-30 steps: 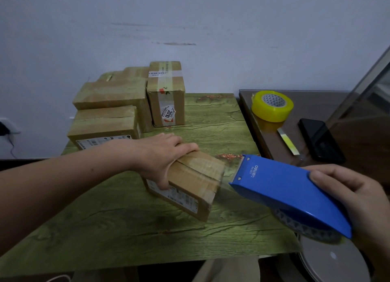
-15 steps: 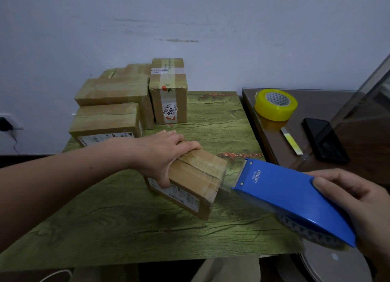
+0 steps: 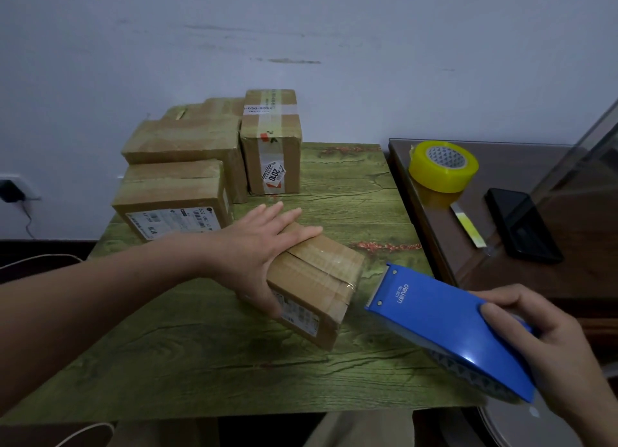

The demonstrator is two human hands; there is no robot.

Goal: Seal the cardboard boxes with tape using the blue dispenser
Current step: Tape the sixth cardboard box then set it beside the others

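Head view, single frame. A small cardboard box (image 3: 314, 279) lies at the centre of the frame on the green wood-grain bench (image 3: 234, 363). Its taped seam runs from centre-left down toward the lower right. The left hand (image 3: 264, 246) reaches in from the left edge and lies flat on the box's left end. Its fingers (image 3: 294, 222) are straight and press on the top face, with the thumb down the near side.

The right hand (image 3: 548, 346), at lower right, has its fingers curled around the rear of the blue dispenser (image 3: 444, 326) and grips it. The dispenser's toothed mouth points up-left at the box's right end. It is just beside that end but apart from it, and in line with the seam. The right hand is therefore the nearer one to any further taping. Clear tape already covers the seam and folds over the right end.

Compared with half a second ago, the left fingers were curled over the box and are now flattened. The tape strand then visible between box and dispenser can no longer be made out, which suggests a cut.

Other boxes (image 3: 180, 185) are stacked at upper left. A yellow tape roll (image 3: 443, 165) and a dark phone (image 3: 521, 225) sit on the brown table at upper right.
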